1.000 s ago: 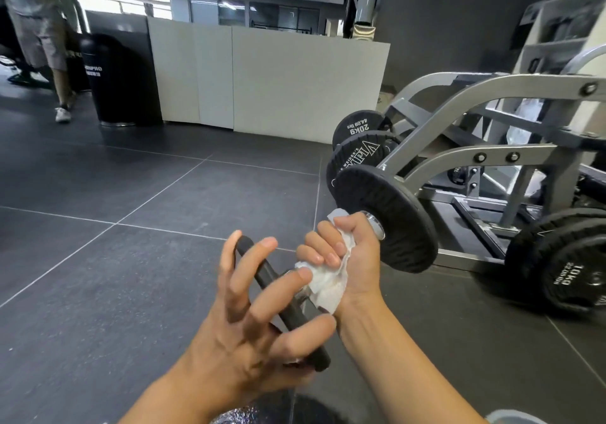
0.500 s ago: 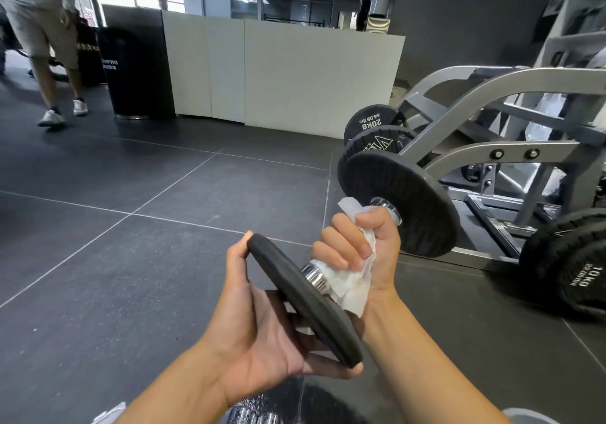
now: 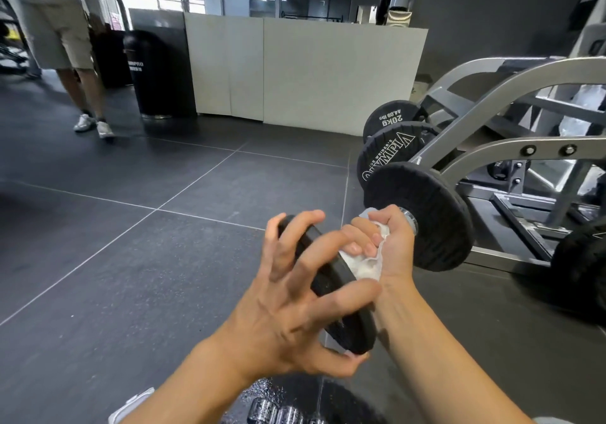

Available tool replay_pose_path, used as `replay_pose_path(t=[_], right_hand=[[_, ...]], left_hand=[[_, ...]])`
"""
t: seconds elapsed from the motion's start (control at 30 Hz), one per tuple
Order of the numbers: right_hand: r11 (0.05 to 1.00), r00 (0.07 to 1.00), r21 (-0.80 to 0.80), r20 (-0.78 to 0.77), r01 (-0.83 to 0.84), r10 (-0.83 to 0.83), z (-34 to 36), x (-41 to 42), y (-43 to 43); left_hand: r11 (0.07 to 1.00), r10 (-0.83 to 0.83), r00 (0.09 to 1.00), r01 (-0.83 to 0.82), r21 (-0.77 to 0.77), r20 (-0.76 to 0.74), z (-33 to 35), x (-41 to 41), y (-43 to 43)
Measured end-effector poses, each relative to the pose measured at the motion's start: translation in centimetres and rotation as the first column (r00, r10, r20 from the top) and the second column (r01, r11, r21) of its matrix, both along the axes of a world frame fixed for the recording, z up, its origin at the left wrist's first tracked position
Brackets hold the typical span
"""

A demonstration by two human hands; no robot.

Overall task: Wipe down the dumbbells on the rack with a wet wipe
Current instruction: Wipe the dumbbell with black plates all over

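The dumbbell [image 3: 410, 221] is held in the air in front of the rack [image 3: 547, 148], lying roughly level and pointing away from the person. The left hand [image 3: 288, 318] claws its spread, bent fingers over the rim of the near plate [image 3: 331, 289], while the right hand [image 3: 393, 246] is clenched round the handle with the wet wipe [image 3: 367, 268] bunched between palm and bar. The far plate [image 3: 426, 233] sits close to the rack's lower rail; whether it touches the frame or hangs free is hard to tell from this angle. The main risk seems to be slipping: a damp wipe between hand and bar weakens the one full grip, and the left hand only hooks the plate's edge. If the bar turns or slides, the weight would probably drop onto the floor [image 3: 131, 259] or the chrome handles [image 3: 282, 412] lying just below the arms.
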State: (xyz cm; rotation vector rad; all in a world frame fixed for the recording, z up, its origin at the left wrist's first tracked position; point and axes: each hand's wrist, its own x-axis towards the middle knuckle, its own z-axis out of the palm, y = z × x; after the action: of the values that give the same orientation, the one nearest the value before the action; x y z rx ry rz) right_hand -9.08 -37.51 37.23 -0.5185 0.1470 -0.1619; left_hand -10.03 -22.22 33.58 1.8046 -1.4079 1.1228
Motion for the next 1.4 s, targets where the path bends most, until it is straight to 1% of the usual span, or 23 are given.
replay_pose_path(t=[0.07, 0.1, 0.17, 0.23, 0.3, 0.4, 0.43, 0.5, 0.57, 0.6, 0.7, 0.77, 0.8, 0.87, 0.9, 0.93, 1.0, 1.1, 1.13, 1.17, 1.23, 1.3, 1.4], right_hand=[[0.999, 0.999, -0.003, -0.008, -0.043, 0.043, -0.1, -0.1, -0.1], [0.998, 0.998, -0.001, 0.0, -0.06, 0.06, -0.2, -0.3, 0.0], [0.995, 0.995, 0.01, 0.036, -0.095, 0.095, -0.4, -0.4, 0.0], [0.989, 0.984, 0.011, 0.101, -0.148, 0.147, -0.4, -0.5, -0.1], [0.976, 0.956, 0.014, 0.201, -0.219, 0.212, -0.5, -0.4, -0.5], [0.904, 0.831, 0.0, 0.393, -0.428, 0.394, -1.1, 0.0, -1.0], [0.883, 0.793, -0.029, 0.427, -0.468, 0.434, -1.1, 0.0, -0.9], [0.891, 0.804, -0.06, 0.407, -0.451, 0.434, -0.7, 0.0, -0.7], [0.911, 0.859, -0.057, 0.314, -0.408, 0.404, -0.3, -0.1, -0.5], [0.938, 0.904, -0.057, 0.255, -0.341, 0.344, -0.2, -0.3, -0.5], [0.982, 0.971, -0.005, 0.144, -0.189, 0.188, 0.2, -0.4, -0.3], [0.993, 0.99, -0.021, 0.077, -0.116, 0.118, 0.3, -0.3, -0.2], [0.996, 0.995, -0.035, 0.054, -0.079, 0.081, 0.4, -0.2, -0.1], [0.999, 1.0, -0.044, 0.022, -0.008, 0.009, 0.4, 0.0, 0.1], [0.999, 1.0, -0.043, 0.01, 0.02, -0.02, 0.4, 0.1, 0.2], [0.998, 0.999, -0.042, -0.011, 0.038, -0.039, 0.3, 0.1, 0.2], [0.998, 0.997, -0.047, -0.069, 0.042, -0.045, 0.3, 0.0, 0.3], [1.0, 0.991, -0.007, -0.131, 0.027, -0.028, 0.1, 0.0, 0.3], [1.0, 0.99, -0.012, -0.138, 0.028, -0.03, -0.1, 0.1, 0.3], [0.999, 0.99, -0.026, -0.138, 0.026, -0.029, -0.3, 0.1, 0.3], [1.0, 0.995, -0.024, -0.104, 0.004, -0.007, -0.7, 0.2, 0.2], [0.998, 0.997, 0.006, -0.053, -0.058, 0.058, -0.8, 0.1, -0.2], [0.981, 0.977, 0.034, 0.099, -0.191, 0.187, -0.9, 0.1, -0.8]], left_hand=[[0.996, -0.041, 0.973, 0.022, -0.084, -0.228, -0.5, -0.6, -0.2], [0.989, -0.069, 0.913, 0.009, -0.15, -0.401, -0.5, -1.0, -0.2], [0.958, -0.193, 0.665, -0.032, -0.287, -0.722, -0.4, -1.2, 0.0], [0.883, -0.431, 0.328, -0.04, -0.468, -0.841, 0.2, -1.3, 0.1], [0.75, -0.657, 0.03, -0.08, -0.657, -0.754, 1.3, -2.0, -0.4], [0.675, -0.721, -0.382, -0.193, -0.713, -0.579, 2.2, -2.8, -0.9], [0.654, -0.714, -0.493, -0.217, -0.724, -0.497, 1.7, -2.6, -0.8], [0.614, -0.698, -0.613, -0.245, -0.75, -0.371, 1.4, -2.3, -0.5], [0.611, -0.716, -0.575, -0.242, -0.754, -0.395, 1.3, -2.0, -0.5], [0.637, -0.724, -0.508, -0.234, -0.734, -0.467, 1.4, -2.1, -0.6], [0.672, -0.74, -0.202, -0.202, -0.712, -0.641, 1.7, -2.4, -1.2], [0.78, -0.609, 0.117, -0.091, -0.619, -0.784, 1.5, -2.4, -1.1], [0.861, -0.465, 0.324, -0.051, -0.506, -0.824, 1.2, -2.2, -0.9], [0.958, -0.189, 0.737, -0.007, -0.288, -0.649, 0.4, -1.8, -0.6], [0.98, -0.094, 0.874, -0.002, -0.197, -0.476, 0.0, -1.4, -0.5], [0.993, -0.032, 0.945, -0.008, -0.121, -0.324, -0.1, -1.2, -0.4], [0.999, 0.02, 0.982, -0.025, -0.027, -0.19, -0.5, -0.5, -0.4], [0.998, -0.014, 0.941, -0.008, -0.064, -0.338, -0.7, -0.3, -0.2], [0.993, -0.045, 0.876, -0.016, -0.121, -0.48, -0.9, -0.2, -0.1], [0.98, -0.108, 0.75, -0.029, -0.195, -0.652, -0.8, -0.3, -0.1], [0.908, -0.371, 0.324, -0.068, -0.413, -0.87, -0.5, -0.3, -0.5], [0.799, -0.597, -0.092, -0.154, -0.581, -0.797, 0.1, -0.5, -1.0], [0.756, -0.622, -0.477, -0.159, -0.635, -0.62, 0.8, -0.8, -0.9]])
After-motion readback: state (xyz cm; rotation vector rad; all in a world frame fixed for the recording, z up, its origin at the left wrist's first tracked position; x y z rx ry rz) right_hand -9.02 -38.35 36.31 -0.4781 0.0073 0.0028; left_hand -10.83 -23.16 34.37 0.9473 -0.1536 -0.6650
